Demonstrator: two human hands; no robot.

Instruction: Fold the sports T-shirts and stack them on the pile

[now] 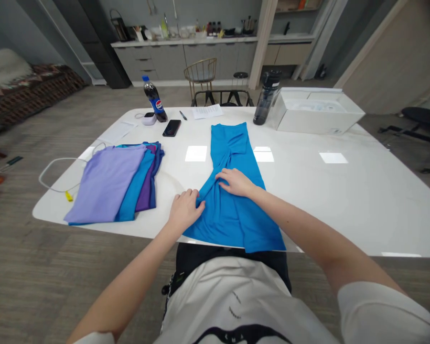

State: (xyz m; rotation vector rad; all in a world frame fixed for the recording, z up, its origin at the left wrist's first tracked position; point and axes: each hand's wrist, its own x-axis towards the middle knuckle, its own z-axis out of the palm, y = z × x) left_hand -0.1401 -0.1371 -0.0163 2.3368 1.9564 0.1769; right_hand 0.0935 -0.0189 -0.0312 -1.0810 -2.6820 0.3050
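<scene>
A bright blue garment [241,205] lies lengthwise on the white table in front of me, with creases running down its middle. Its near hem hangs slightly over the table's front edge. My left hand [186,208] is closed on the garment's left edge, thumb and fingers pinching the cloth. Higher up, my right hand [234,182] has its fingers curled on a gathered fold near the middle. Off to the left is a stack of folded clothes [109,184], lilac on top, with blue, purple and navy layers showing beneath.
Behind the stack are a black phone [172,128], a cola bottle [155,99], a small lilac case [149,119] and a pen [183,115]. Paper [208,111], a dark water bottle [267,98] and a white box [317,114] stand along the far side. A white cable [53,160] loops off the left edge.
</scene>
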